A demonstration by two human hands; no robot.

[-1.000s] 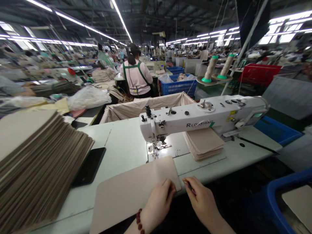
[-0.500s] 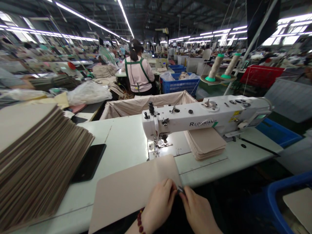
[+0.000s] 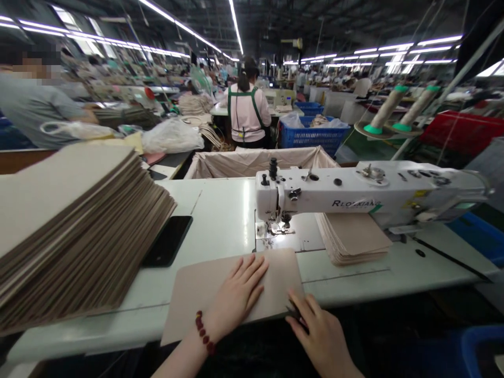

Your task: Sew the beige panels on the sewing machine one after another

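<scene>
A beige fabric panel (image 3: 281,278) lies at the table's front edge, below the sewing machine's needle area. My left hand (image 3: 236,294) rests flat on it, fingers stretched out, a dark red bead bracelet at the wrist. At the panel's right front corner, my right hand (image 3: 315,325) is closed around what look like small dark thread snips (image 3: 293,311), mostly hidden by the fingers. The white sewing machine (image 3: 315,191) stands just beyond the panel. Under its arm sits a stack of smaller beige pieces (image 3: 354,239).
A tall stack of beige panels (image 3: 90,236) fills the table's left side, with a black phone (image 3: 168,241) beside it. Behind the table is a cloth-lined bin (image 3: 220,165). Thread cones (image 3: 388,110) stand at right. Co-workers sit ahead and at left.
My left hand has gone from pinching at the panel's right edge to lying flat on its middle. The panel now lies flatter on the table. The camera view has turned left.
</scene>
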